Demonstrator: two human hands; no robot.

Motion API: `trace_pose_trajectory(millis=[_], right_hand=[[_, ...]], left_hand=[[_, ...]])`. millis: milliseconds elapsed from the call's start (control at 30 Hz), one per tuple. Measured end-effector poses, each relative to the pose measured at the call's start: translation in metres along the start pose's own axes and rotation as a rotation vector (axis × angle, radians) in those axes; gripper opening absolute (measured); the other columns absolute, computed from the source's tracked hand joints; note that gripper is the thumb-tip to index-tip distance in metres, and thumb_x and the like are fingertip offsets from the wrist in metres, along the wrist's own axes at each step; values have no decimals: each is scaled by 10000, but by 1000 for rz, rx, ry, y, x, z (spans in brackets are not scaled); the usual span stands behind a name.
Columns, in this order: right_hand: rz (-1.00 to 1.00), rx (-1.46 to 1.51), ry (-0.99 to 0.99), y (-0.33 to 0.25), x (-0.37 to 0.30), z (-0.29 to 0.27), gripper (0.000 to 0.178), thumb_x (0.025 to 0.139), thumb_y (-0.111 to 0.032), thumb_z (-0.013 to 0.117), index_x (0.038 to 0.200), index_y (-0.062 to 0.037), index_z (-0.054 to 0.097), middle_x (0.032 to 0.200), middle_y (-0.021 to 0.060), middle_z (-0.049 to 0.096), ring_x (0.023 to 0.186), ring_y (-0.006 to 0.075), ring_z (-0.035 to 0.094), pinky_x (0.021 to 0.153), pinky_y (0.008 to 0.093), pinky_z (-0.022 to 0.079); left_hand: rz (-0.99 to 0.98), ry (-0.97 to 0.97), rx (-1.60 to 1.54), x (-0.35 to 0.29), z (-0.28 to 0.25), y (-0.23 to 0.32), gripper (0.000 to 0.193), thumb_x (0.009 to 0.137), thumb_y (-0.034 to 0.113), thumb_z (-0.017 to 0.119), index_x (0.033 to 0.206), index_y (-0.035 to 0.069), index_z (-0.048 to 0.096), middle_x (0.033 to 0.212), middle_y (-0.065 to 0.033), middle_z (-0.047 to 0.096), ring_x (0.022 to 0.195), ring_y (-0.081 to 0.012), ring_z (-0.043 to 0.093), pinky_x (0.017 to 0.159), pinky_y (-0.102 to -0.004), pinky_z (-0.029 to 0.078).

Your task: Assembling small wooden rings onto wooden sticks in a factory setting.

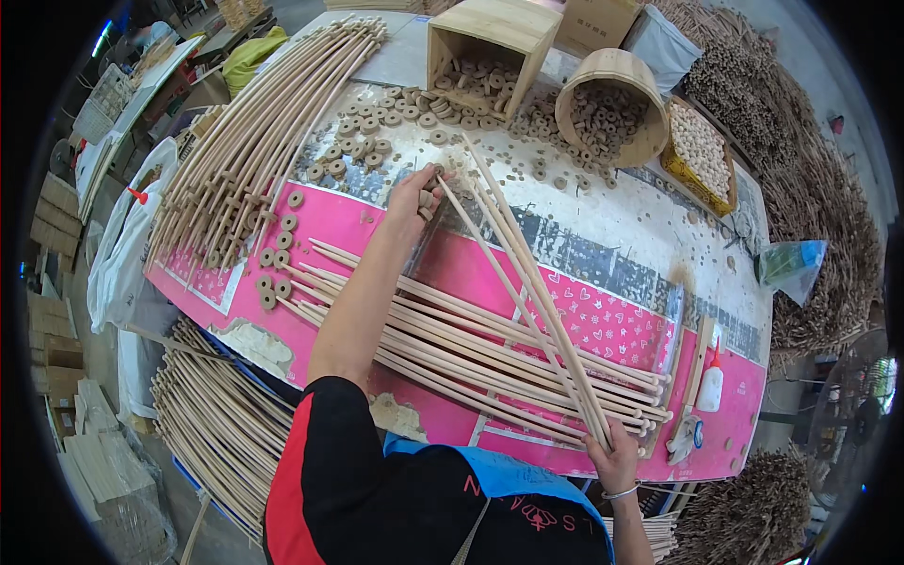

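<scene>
My left hand (414, 200), arm stretched across the table, is closed around a few small wooden discs with centre holes. The thin tip of one wooden rod (490, 252) meets a disc at its fingertips; whether it passes through the hole I cannot tell. Near the front edge, my right hand (615, 459) grips the lower ends of several rods, which slant away from me. Beneath them, a layer of wooden rods (452, 325) with knobbed right ends lies across the pink table cover (603, 320). Several loose discs (284, 239) lie by their left ends.
Rods bearing discs (273, 104) are piled at the left. Behind are scattered discs (410, 111), a tipped wooden box (490, 24), a wooden tub (567, 113) and a yellow basket (673, 168) of pale pieces. A red-tipped bottle (709, 388) stands at the right.
</scene>
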State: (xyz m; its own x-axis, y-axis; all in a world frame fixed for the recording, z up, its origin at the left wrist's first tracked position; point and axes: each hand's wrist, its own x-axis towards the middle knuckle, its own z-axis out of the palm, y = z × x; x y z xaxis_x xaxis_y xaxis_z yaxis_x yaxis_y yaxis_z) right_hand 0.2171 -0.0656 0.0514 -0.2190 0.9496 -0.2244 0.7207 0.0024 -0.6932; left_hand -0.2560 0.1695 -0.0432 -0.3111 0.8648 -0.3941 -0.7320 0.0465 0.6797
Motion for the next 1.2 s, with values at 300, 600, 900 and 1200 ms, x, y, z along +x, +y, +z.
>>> trace_pose_trajectory(millis=[300,600,900,1200], right_hand=[[-7,17,24,2,-1,3,317,817,-105,727,1105,-17,629,810,124,662,664,196,643,616,309,500],[-92,-106,113,-14,23,8,313,829,-129,716,1106,-21,619,753,114,648,632,202,618,588,318,483],[-128,96,101,-46,84,20,277,871,-98,670,1108,27,598,747,66,649,623,109,584,559,266,466],[92,455,-128,-34,40,13,246,885,-76,649,1101,16,575,824,53,680,635,54,569,547,196,453]], left_hand=[[0,-39,9,-2,-4,-3,156,945,203,643,958,49,620,878,-66,696,578,-97,568,459,-206,436],[-48,-42,72,-24,12,-20,156,915,184,685,965,40,657,819,-31,628,579,-99,570,449,-201,436],[-142,-261,194,-92,59,-39,224,916,277,685,1015,76,682,837,-24,655,625,-59,517,478,-179,374],[-95,-38,-546,-8,-22,19,395,1053,329,352,1272,32,494,1133,-237,586,888,-337,634,627,-310,579]])
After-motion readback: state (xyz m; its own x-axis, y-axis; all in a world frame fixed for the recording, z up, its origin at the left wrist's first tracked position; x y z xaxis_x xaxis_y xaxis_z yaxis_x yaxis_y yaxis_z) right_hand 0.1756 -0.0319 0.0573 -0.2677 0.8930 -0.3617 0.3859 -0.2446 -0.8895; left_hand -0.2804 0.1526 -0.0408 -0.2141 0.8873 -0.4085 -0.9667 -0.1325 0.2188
